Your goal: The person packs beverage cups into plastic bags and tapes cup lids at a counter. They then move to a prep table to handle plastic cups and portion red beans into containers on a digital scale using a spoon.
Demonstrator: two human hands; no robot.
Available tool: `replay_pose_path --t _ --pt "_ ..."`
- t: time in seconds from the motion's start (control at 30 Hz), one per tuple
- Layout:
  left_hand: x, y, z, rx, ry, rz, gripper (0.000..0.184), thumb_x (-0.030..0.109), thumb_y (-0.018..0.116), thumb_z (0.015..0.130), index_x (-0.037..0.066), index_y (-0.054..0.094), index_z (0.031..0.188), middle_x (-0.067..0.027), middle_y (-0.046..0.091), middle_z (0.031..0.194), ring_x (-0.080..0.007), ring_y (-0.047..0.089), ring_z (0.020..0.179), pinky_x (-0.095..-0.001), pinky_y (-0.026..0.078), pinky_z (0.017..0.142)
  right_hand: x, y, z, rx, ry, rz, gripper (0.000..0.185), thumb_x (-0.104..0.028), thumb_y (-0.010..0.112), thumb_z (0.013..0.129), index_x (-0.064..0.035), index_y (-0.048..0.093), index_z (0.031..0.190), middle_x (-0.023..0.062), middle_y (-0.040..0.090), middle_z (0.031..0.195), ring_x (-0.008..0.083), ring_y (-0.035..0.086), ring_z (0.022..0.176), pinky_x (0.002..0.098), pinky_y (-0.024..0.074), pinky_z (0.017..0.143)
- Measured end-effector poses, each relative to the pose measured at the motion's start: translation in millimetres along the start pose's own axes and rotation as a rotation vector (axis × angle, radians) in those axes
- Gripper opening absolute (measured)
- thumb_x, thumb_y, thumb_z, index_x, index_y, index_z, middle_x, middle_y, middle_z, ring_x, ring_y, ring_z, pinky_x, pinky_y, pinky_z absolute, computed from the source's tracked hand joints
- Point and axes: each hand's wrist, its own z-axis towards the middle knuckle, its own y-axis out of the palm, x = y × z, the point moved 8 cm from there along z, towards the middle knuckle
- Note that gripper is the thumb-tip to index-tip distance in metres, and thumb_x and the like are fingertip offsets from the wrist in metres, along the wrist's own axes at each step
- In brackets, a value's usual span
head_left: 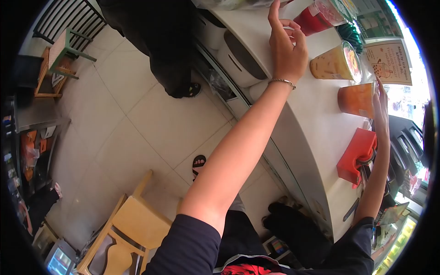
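My left hand, with a bracelet at the wrist, hovers over the white counter. Its index finger is stretched out and the others are loosely bent, beside the base of a cup of red drink; whether they touch it is unclear. Flat against the lid end of a cup of orange-brown drink lies my right hand, fingers extended, its thumb hidden. Between the two hands is a cup of yellowish drink with a printed lid. A red holder sits near my right forearm.
A printed sign stands behind the cups. Dark trays are beyond my right arm. A person in black trousers stands at the counter's near side. A wooden chair is at the lower left, and a green-framed chair is farther off.
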Motion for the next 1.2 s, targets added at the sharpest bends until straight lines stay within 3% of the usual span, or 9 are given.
replay_pose_path --t 0.2,0.3,0.37,0.6,0.7,0.87,0.93,1.07,1.2 --pt "-6.3 -2.1 3.5 -0.025 -0.061 0.045 0.079 0.015 0.056 0.101 0.013 0.014 0.168 -0.0138 0.064 0.107 -0.0225 0.068 0.091 -0.0366 0.057 0.082 3.5 0.8 -1.1 0.017 0.02 -0.015 0.082 -0.068 0.044 0.1 -0.0188 0.035 0.165 0.0178 0.03 0.17 0.0358 0.026 0.158 0.0554 0.0224 0.128" --pt "29.7 -3.9 -3.1 0.091 0.664 0.465 0.083 0.013 0.056 0.1 0.013 0.01 0.168 -0.0144 0.064 0.106 -0.0228 0.067 0.09 -0.0369 0.056 0.082 2.3 1.3 -1.1 0.018 -0.005 0.014 0.082 -0.067 0.045 0.1 -0.0181 0.035 0.165 0.0177 0.03 0.17 0.0355 0.026 0.158 0.0557 0.0231 0.128" --pt "-5.0 -4.8 11.7 -0.096 -0.191 -0.054 0.088 0.011 0.057 0.098 0.016 0.005 0.169 -0.0147 0.064 0.107 -0.0239 0.067 0.091 -0.038 0.056 0.083 6.4 0.9 0.2 0.012 -0.033 0.013 0.082 -0.066 0.045 0.1 -0.0171 0.034 0.165 0.0178 0.03 0.17 0.0354 0.025 0.159 0.0554 0.0221 0.128" --pt "-2.5 -6.0 16.3 -0.108 -0.167 0.024 0.094 0.009 0.056 0.096 0.02 0.0 0.17 -0.0146 0.063 0.108 -0.0254 0.067 0.091 -0.0396 0.056 0.082 1.0 1.9 -0.6 -0.004 -0.027 0.062 0.081 -0.063 0.046 0.101 -0.015 0.033 0.165 0.0175 0.029 0.17 0.0355 0.024 0.159 0.0553 0.02 0.129" --pt "-15.6 -3.6 13.2 -0.154 -0.245 -0.023 0.094 0.019 0.063 0.096 0.018 0.006 0.17 -0.0186 0.062 0.124 -0.031 0.067 0.108 -0.0432 0.055 0.093 -5.3 1.6 -2.8 0.006 -0.006 0.05 0.081 -0.063 0.046 0.101 -0.0143 0.034 0.165 0.0173 0.03 0.17 0.0356 0.023 0.159 0.0546 0.0199 0.128" --pt "-4.9 0.8 10.5 -0.147 -0.018 0.135 0.097 0.003 0.056 0.09 0.022 0.005 0.17 -0.0168 0.065 0.108 -0.0238 0.069 0.091 -0.0377 0.058 0.082 -14.9 0.6 -4.6 -0.019 -0.094 0.038 0.067 -0.048 0.047 0.106 -0.0117 0.038 0.162 0.0163 0.033 0.169 0.0362 0.021 0.16 0.0495 0.0174 0.129" --pt "-9.0 -0.3 5.4 -0.107 -0.048 0.152 0.084 0.002 0.055 0.091 0.017 0.017 0.165 -0.0146 0.066 0.105 -0.0235 0.068 0.085 -0.0368 0.057 0.079 -21.0 -2.2 -6.9 0.015 -0.128 -0.068 0.068 -0.05 0.049 0.105 -0.0118 0.04 0.161 0.0196 0.038 0.164 0.0387 0.027 0.157 0.0506 0.0208 0.127" --pt "-12.9 8.9 0.5 -0.186 0.071 0.463 0.029 0.001 0.057 0.091 0.004 0.057 0.12 -0.0125 0.067 0.088 -0.0217 0.067 0.078 -0.0345 0.055 0.073 -52.4 -15.2 -10.9 -0.072 0.02 -0.149 0.071 -0.055 0.056 0.102 -0.0128 0.045 0.158 0.021 0.044 0.158 0.0393 0.035 0.152 0.0499 0.0247 0.125" --pt "-7.6 27.3 1.8 -0.29 0.107 0.501 0.019 -0.002 0.058 0.089 0.002 0.061 0.108 -0.0124 0.065 0.081 -0.0223 0.067 0.072 -0.0338 0.054 0.071 -149.4 -73.1 33.1 0.285 -0.117 0.296 0.032 -0.03 0.066 0.105 -0.0031 0.075 0.12 0.012 0.076 0.115 0.0217 0.07 0.111 0.0382 0.0475 0.105"
